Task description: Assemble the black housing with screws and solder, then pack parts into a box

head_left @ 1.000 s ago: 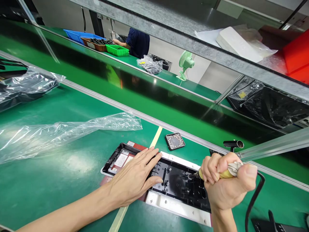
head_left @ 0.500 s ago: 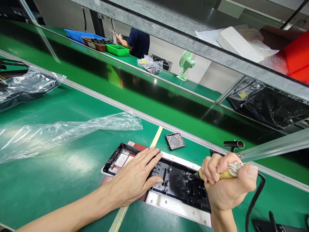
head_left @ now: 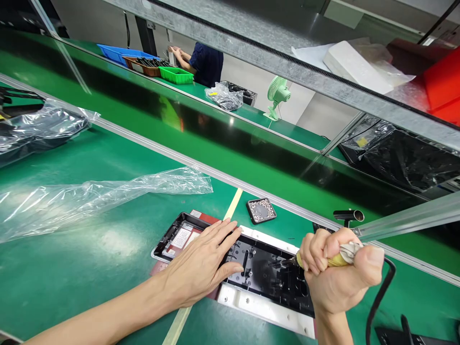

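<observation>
Flat across a long black plastic housing (head_left: 258, 263) lies my left hand (head_left: 201, 263), fingers stretched out and holding nothing. The housing rests in a white fixture (head_left: 264, 309) with a dark red base at its left. My right hand (head_left: 336, 273) is wrapped round a corded electric screwdriver (head_left: 338, 259) with a yellowish grip. Its tip points left and down into the right part of the housing; whether it touches a screw is too small to tell. Just behind the housing sits a small black tray of screws (head_left: 261, 211).
Clear plastic film (head_left: 108, 201) stretches over the green bench at left, near a bagged black part (head_left: 43, 127). A metal tube holder (head_left: 348, 215) stands behind my right hand. A metal shelf (head_left: 251, 45) crosses above. Beyond the partition, a person (head_left: 206, 64) works.
My hands, the screwdriver and the housing look the same as before. In the background, the other person's hands have shifted slightly.
</observation>
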Tool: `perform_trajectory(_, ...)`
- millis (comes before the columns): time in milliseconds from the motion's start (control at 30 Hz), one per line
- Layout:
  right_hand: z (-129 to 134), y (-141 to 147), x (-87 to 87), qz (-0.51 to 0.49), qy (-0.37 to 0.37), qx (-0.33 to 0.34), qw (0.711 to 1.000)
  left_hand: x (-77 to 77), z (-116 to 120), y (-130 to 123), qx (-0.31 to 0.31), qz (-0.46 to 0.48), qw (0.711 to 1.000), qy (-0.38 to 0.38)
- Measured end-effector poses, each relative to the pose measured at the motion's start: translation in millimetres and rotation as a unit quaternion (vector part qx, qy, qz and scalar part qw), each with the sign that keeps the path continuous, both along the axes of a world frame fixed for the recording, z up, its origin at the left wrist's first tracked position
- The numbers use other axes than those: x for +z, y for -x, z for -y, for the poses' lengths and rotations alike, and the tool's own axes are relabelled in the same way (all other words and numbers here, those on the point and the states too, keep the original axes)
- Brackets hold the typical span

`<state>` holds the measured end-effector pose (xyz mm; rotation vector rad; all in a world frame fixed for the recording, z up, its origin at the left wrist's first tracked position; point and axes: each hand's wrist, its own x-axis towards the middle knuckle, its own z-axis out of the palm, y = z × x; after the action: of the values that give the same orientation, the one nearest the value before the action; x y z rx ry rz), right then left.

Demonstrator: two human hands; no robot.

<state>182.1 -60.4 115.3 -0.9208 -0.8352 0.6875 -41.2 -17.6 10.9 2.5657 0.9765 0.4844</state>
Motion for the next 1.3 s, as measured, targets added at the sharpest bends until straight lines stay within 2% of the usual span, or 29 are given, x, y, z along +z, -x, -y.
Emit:
perform_trajectory(667,-0.8,-0.8,0.1,0.003,0.006,0.004,1.0,-3.6,1.1,1.1,0.001,0.018,1.0,-0.001)
perform_trajectory(1300,-1.3,-1.8,0.5,0.006,0.005,-0.011,1.0,-1.1,0.3,0.1,0.001,-0.009,1.0,-0.008)
